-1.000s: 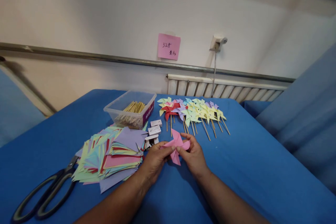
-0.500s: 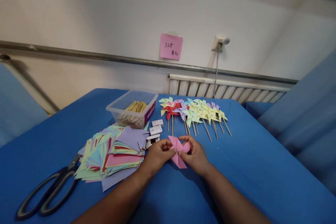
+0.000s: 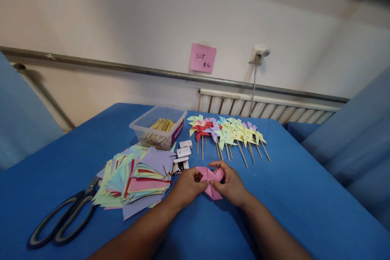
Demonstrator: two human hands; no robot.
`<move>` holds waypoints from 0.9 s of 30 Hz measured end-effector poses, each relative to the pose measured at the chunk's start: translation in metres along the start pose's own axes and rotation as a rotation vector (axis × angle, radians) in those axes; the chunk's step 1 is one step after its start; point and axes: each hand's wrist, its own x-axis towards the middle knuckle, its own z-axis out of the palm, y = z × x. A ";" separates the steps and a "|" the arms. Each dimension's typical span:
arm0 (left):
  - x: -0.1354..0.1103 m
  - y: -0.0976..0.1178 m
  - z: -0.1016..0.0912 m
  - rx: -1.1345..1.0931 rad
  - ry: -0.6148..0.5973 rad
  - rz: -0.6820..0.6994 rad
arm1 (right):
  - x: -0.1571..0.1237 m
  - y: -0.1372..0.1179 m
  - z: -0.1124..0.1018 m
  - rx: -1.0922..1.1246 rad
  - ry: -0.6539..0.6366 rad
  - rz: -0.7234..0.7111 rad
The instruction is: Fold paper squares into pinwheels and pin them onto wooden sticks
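Observation:
A pink paper pinwheel (image 3: 214, 190) with no stick showing is held above the blue cloth between both hands. My left hand (image 3: 188, 187) pinches its left side, thumb near the centre. From the other side my right hand (image 3: 230, 185) grips it, thumb at the centre and fingers behind a curled blade. Just left of my left hand lies a small open box (image 3: 180, 165) with dark little pieces inside. A stack of cut coloured paper (image 3: 143, 183) spreads further left. Whether a pin sits at the pinwheel's centre is hidden by the thumbs.
Large scissors (image 3: 73, 211) lie at the left. A clear plastic tub (image 3: 143, 124) of wooden sticks stands behind the paper. Two closed small boxes (image 3: 184, 152) sit beside it. Several finished pinwheels (image 3: 227, 134) on sticks lie at the back, before a radiator (image 3: 262, 107).
My left thumb and fingers have folded another blade of the pink pinwheel inward toward its centre. Both hands keep hold of it. The whole view has shifted slightly.

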 end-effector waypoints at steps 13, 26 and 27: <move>0.013 0.037 -0.059 -0.690 0.478 0.083 | 0.010 0.009 0.025 -0.154 0.201 -0.203; 0.016 0.030 -0.066 -0.777 0.532 0.106 | 0.060 -0.043 0.093 -1.020 -0.143 0.033; 0.016 0.030 -0.066 -0.774 0.529 0.107 | 0.063 -0.045 0.094 -1.032 -0.159 0.046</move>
